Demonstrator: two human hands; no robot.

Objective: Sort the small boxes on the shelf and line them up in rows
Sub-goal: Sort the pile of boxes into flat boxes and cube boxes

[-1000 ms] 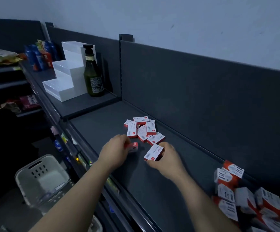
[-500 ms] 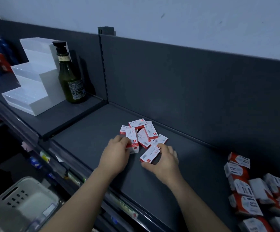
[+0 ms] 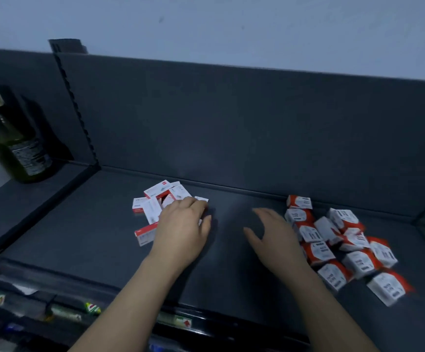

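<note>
Head view, looking down onto a dark shelf (image 3: 84,250). Your left hand (image 3: 183,227) lies palm down over the near right edge of a loose heap of flat boxes (image 3: 155,199), white with red ends, at the shelf's middle. Its fingers (image 3: 193,207) curl downward onto the heap and touch the boxes there; whether they pinch any single box cannot be told, since the hand covers that part. One flat box (image 3: 144,233) lies apart at the front of the heap, just beside your left wrist and partly hidden by it.

Your right hand (image 3: 277,237) hangs palm down between the two groups, fingers spread and slightly bent, thumb pointing left, holding nothing. Its outer edge lies just beside a second pile (image 3: 338,250) of chunkier red-and-white boxes, jumbled at mixed angles across the right part of the shelf. Whether the hand touches that pile cannot be told. Motion blur smears these boxes, and their print is unreadable.

At far left a green bottle (image 3: 16,148) stands upright on the neighbouring, slightly higher shelf section, its top cut by the frame edge. Labels (image 3: 89,308) along the front rail are blurred beyond reading.
</note>
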